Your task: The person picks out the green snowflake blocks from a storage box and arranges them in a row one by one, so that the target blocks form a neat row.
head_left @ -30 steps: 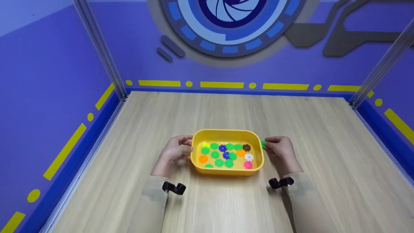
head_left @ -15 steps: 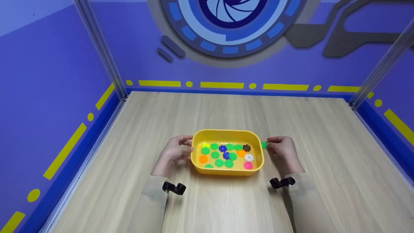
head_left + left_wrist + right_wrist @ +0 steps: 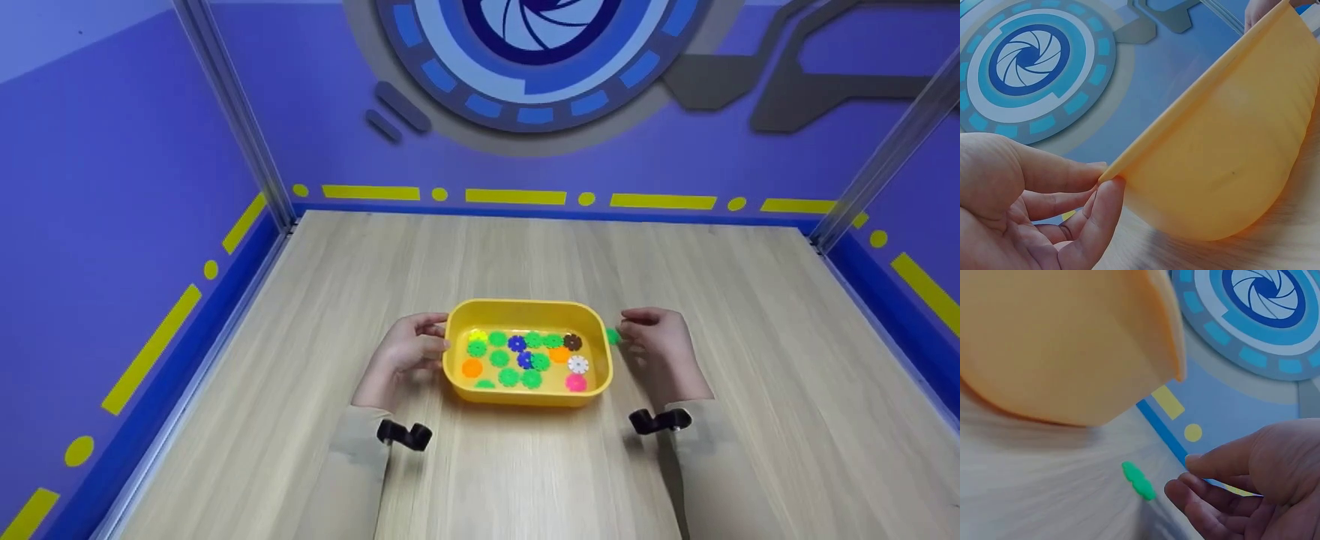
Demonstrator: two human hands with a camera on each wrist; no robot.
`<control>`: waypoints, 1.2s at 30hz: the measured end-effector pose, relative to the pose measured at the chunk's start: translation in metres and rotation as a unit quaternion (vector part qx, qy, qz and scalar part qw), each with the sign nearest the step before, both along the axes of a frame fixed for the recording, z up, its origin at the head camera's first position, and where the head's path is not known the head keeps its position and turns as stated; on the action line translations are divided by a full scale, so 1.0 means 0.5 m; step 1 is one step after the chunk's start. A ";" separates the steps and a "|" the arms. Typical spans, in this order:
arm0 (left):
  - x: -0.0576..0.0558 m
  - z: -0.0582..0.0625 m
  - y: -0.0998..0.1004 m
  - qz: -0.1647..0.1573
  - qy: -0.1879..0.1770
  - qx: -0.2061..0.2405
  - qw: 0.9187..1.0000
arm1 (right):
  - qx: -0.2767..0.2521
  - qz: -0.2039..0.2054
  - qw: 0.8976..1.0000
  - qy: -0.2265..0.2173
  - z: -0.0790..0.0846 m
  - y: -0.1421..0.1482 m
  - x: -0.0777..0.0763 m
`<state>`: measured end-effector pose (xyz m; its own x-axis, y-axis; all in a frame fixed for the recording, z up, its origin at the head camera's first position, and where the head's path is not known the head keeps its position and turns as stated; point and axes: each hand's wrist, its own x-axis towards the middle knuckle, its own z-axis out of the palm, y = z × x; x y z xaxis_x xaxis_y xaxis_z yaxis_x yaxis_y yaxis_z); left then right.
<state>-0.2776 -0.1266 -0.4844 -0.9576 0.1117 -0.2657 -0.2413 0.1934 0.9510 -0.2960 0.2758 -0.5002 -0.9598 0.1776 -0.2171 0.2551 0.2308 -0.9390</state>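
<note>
A yellow plastic bin (image 3: 525,396) stands on the wooden table with several flower-shaped plastic discs inside, among them green, blue, orange, white, brown and pink ones. At its left end, my left hand (image 3: 405,346) pinches the rim between thumb and fingers, as the left wrist view shows with the bin wall (image 3: 1219,135). Just off the bin's right end is a green disc (image 3: 1139,481), seen nearly edge-on; whether it lies on the table I cannot tell. My right hand (image 3: 660,341) is beside that disc, its fingertips apart from it and holding nothing.
The light wooden table (image 3: 525,255) extends around the bin. Purple-blue panels with yellow marks (image 3: 514,196) close it in at the back and both sides, with metal posts (image 3: 240,120) at the corners.
My right hand has let go of the green disc it pinched and has drawn slightly to the right. The left hand and the bin have stayed in place.
</note>
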 end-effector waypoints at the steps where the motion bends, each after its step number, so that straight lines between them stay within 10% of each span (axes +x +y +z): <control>1: 0.000 0.000 0.000 0.000 0.000 0.000 1.000 | -0.007 -0.001 1.000 -0.001 0.005 -0.002 0.002; 21: -0.001 -0.001 -0.001 0.002 -0.005 0.024 1.000 | 0.125 0.063 0.987 0.073 0.079 -0.047 0.021; 36: -0.002 0.002 0.000 0.000 -0.007 0.009 1.000 | 0.173 0.145 0.967 0.118 0.070 -0.118 0.019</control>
<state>-0.2786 -0.1266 -0.4835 -0.9538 0.1164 -0.2769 -0.2544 0.1769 0.9508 -0.2865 0.2167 -0.4652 -0.9957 -0.0838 0.0387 -0.0799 0.5715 -0.8167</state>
